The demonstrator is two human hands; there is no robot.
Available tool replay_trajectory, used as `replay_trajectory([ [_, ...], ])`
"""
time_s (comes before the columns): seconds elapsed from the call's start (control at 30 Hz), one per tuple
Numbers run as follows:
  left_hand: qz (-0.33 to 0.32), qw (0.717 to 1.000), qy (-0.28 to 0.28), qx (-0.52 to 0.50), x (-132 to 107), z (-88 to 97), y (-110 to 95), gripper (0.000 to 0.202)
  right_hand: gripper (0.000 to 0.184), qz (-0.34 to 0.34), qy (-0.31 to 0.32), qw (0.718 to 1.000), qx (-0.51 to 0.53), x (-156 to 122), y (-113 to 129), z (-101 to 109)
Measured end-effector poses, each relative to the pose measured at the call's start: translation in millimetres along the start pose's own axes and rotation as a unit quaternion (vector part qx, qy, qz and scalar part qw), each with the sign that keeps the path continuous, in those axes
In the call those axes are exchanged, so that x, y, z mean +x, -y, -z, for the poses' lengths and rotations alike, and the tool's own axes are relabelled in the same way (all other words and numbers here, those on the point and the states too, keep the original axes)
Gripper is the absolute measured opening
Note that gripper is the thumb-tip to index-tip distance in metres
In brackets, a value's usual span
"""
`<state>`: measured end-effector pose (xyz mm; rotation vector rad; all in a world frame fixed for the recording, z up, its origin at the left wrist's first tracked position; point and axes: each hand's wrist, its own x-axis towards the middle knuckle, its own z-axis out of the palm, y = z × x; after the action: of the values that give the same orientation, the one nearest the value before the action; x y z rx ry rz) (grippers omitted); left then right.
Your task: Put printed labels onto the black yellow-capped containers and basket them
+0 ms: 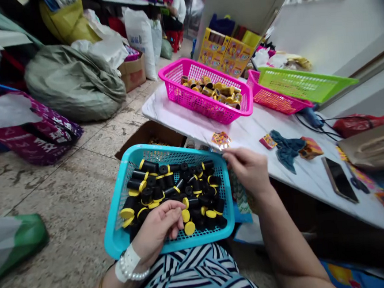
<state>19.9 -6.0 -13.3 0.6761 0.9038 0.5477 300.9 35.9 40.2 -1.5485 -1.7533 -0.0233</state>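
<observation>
floor (pixel 79 188) spans left of blue basket (pixel 116 238). within its rim: black canisters (pixel 170 180), yellow-capped. left hand (pixel 163 221) above basket's near part, fingers curled; grasp: cannot tell. right hand (pixel 249 168) by basket's right edge, near table (pixel 157 106) edge; thumb, forefinger drawn close, contents indeterminable.

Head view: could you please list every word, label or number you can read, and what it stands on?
No word or number reads clearly.
Purple bag: white lettering, too blurred.
White sack: dark lettering, too blurred.
Yellow boxes: print too small.
</observation>
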Motion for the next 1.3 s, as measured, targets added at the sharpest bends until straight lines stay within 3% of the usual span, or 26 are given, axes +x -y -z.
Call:
replay_trajectory([
  [0.07,0.004,1.000,0.010,0.009,-1,2.2,-1,0.038,0.018,0.006,0.097,0.994,-0.043,-41,1,-13],
  [0.13,0.007,1.000,0.016,0.016,-1,2.5,-3,0.036,0.019,0.004,0.150,0.986,-0.077,-72,2,-23],
  [0.27,0.001,1.000,0.016,0.020,0,-0.4,-5,0.035,0.018,0.011,0.145,0.988,-0.044,-96,11,-23],
  [0.37,-0.001,1.000,0.011,0.020,1,-4.9,-3,0.035,0.020,0.042,0.049,0.996,-0.055,-80,9,-11],
  [0.5,0.009,0.999,0.027,0.040,5,-13.0,-1,0.036,0.023,0.022,-0.082,0.990,-0.108,-28,-13,-3],
  [0.63,-0.003,0.999,0.028,0.043,8,-20.7,-4,0.039,0.043,0.028,-0.020,0.982,-0.184,13,-35,-19],
  [0.7,-0.008,0.999,0.026,0.040,7,-21.6,-6,0.039,0.040,0.028,0.002,0.978,-0.207,18,-39,-30],
  [0.8,-0.011,0.999,0.019,0.036,5,-17.0,-6,0.039,0.032,0.023,-0.017,0.974,-0.225,8,-42,-36],
  [0.93,-0.015,0.999,-0.001,0.031,2,-5.4,-3,0.038,0.033,0.012,-0.034,0.963,-0.269,-16,-48,-23],
  [1.07,-0.013,0.999,-0.002,0.033,-1,-1.9,-2,0.038,0.018,0.021,-0.048,0.969,-0.242,-29,-54,-7],
  [1.2,-0.013,0.999,0.017,0.028,1,-8.3,-3,0.039,0.015,-0.005,-0.072,0.986,-0.148,-17,-55,3],
  [1.3,-0.014,0.999,0.029,0.034,5,-13.2,-6,0.039,0.015,-0.003,-0.044,0.992,-0.116,0,-58,10],
])
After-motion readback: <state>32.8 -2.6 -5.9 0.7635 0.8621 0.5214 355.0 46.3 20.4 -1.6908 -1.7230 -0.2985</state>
